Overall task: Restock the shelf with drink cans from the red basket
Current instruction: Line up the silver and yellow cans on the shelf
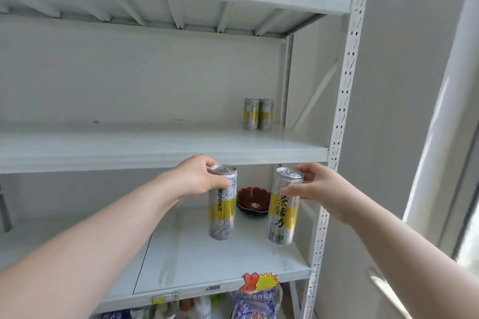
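Gripped near tops: left hand [198,176] can [223,202], right hand [315,185] second can [283,206], both upright.

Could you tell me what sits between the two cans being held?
In the head view, a dark red bowl shows between the left can and right can, farther back on the shelf.

Colour reference: shelf unit and stock

Held cans, left [223,202] and right [285,206]: silver, yellow band, black characters. Shelf cans [258,113] at 1 o'clock: same livery. Shelving [166,147]: pale grey. Bowl [252,198]: red, dark rim.
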